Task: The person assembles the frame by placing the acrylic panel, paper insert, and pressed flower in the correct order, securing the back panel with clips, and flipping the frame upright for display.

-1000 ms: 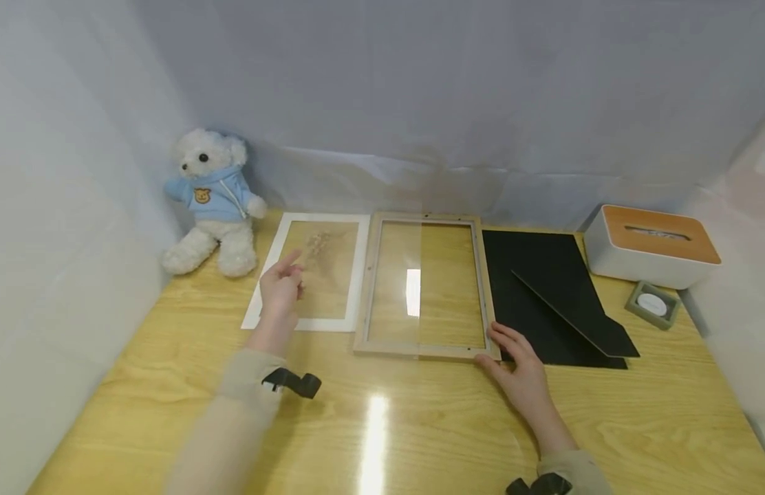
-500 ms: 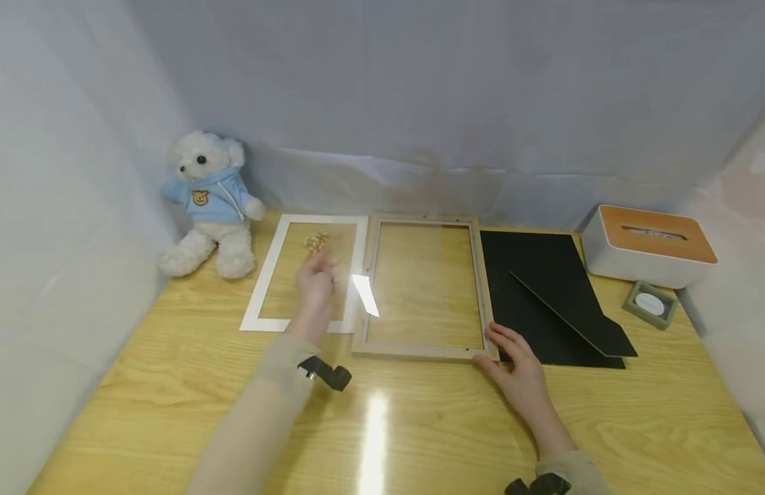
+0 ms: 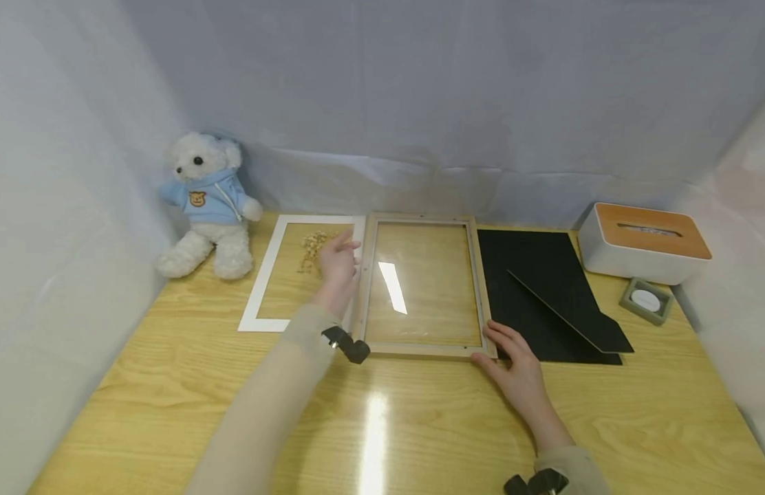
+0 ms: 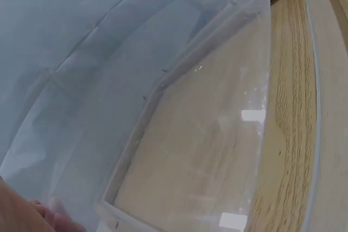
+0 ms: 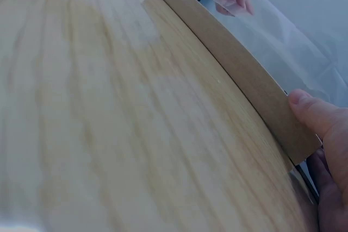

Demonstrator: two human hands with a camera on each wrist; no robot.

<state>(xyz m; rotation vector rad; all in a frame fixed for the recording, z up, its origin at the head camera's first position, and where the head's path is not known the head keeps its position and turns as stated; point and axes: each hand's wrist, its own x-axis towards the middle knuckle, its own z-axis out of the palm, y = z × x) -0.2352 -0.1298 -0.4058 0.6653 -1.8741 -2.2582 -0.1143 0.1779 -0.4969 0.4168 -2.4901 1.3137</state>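
My left hand (image 3: 338,267) pinches a clear transparent sheet (image 4: 217,118) by its left side. The sheet is held over the wooden picture frame (image 3: 423,353), tilted, and catches a bright reflection; its outline is hard to make out in the head view. In the right wrist view, the left hand and a strip of sheet show above the frame's far end. My right hand (image 3: 517,375) grips the frame's near right corner, thumb on the front side and fingers on the right side. Left of the frame lies a white mat (image 3: 259,278), with dried flowers (image 3: 313,247) seen within its opening, partly behind the left hand.
A black backing board (image 3: 531,251) with a raised stand flap lies right of the frame. Beyond it are a white tissue box (image 3: 630,258) with an orange lid and a small green dish (image 3: 665,307). A white teddy bear (image 3: 212,199) sits at the back left.
My left hand has moved right with the clear sheet, from over the mat's left side to near the frame's left edge. The right hand stays at the frame's corner.
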